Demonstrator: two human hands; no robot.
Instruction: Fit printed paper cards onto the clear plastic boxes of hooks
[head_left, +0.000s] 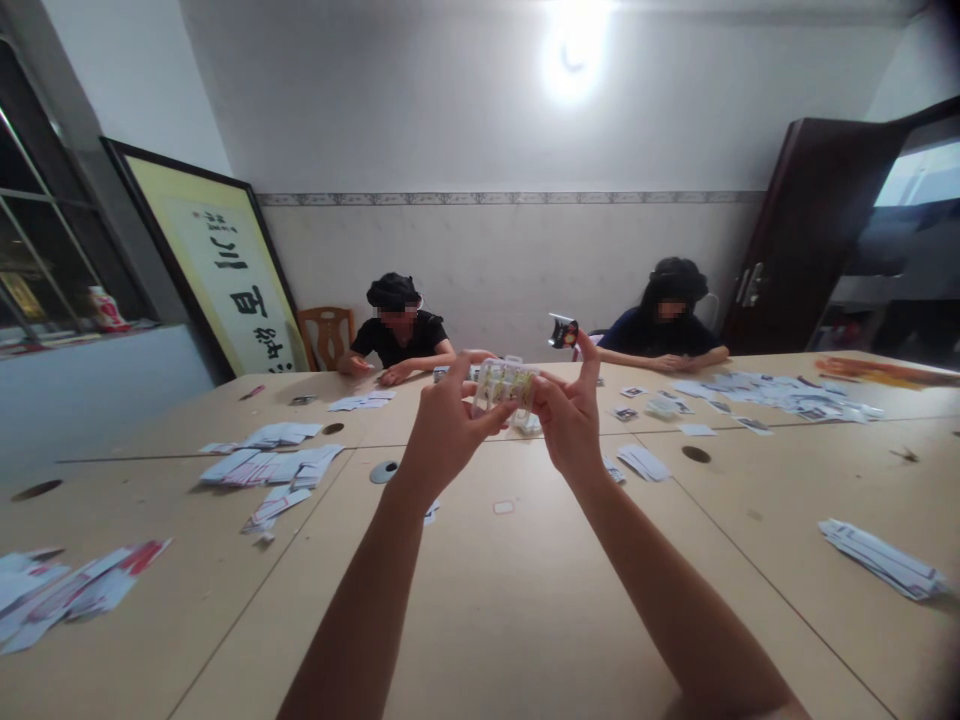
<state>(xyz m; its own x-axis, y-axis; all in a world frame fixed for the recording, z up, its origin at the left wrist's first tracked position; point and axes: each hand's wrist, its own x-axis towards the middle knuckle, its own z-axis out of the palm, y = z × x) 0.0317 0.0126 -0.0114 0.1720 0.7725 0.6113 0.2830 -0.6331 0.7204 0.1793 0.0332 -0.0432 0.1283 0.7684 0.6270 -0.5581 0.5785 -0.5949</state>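
Observation:
Raised above the table, a small clear plastic case (501, 382) sits between my two hands. It has compartments with yellowish-green bits showing through. My left hand (442, 435) grips its left side, thumb along the lower edge. On the other side, my right hand (571, 425) pinches the right end between thumb and fingers. The right index finger points up, and a small dark printed label (562, 332) with a shiny curled edge is at its tip. Behind the case, another clear plastic item (526, 422) shows in part on the table.
Paper strips lie in piles on the left (270, 465) and a paper bundle (885, 560) at the right. Scattered paper slips (772, 392) cover the far right. Two people sit across the wooden table (517, 620). A round hole cover (384, 471) is near my left wrist.

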